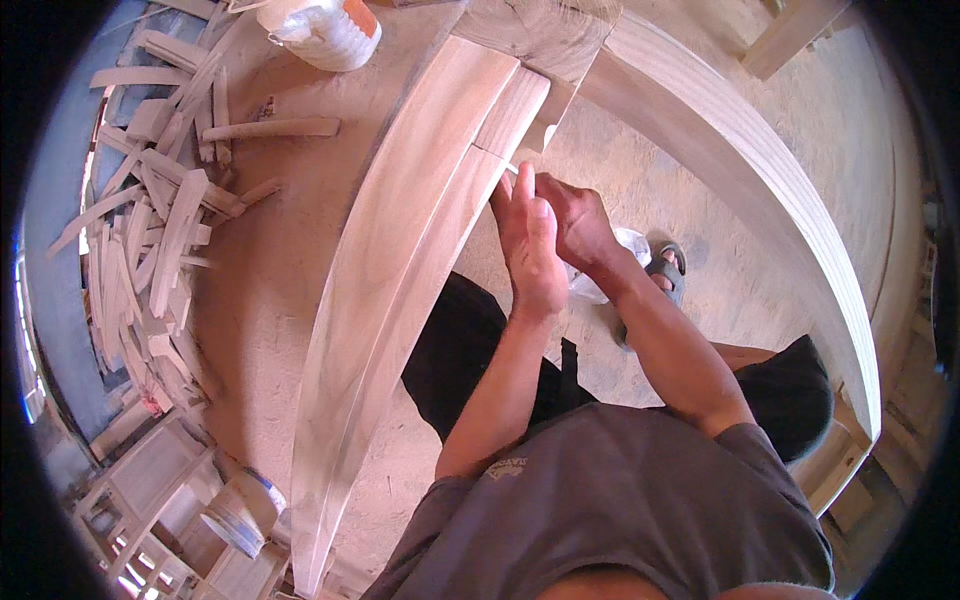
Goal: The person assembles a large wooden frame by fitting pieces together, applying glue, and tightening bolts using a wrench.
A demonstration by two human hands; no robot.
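A pale wooden beam (400, 230), stepped along its length, runs from the top middle down to the lower left. My left hand (532, 255) is at its inner edge, fingers stretched out and pointing toward the joint. Close against it, my right hand (580, 215) has its fingers curled; what they grip, if anything, is hidden. A small thin white piece (512, 168) shows at the fingertips by the beam's edge. Just beyond, the beam meets a thick wooden block (540, 35). A fine dark seam crosses the beam near my fingers.
Another curved beam (760, 180) arcs along my right side. Offcuts (170, 210) lie heaped at the far left. A white container (335, 38) stands at the top, and a bucket (243, 515) at lower left. A sandalled foot (668, 268) rests on the dusty floor beside a clear plastic bag (590, 285).
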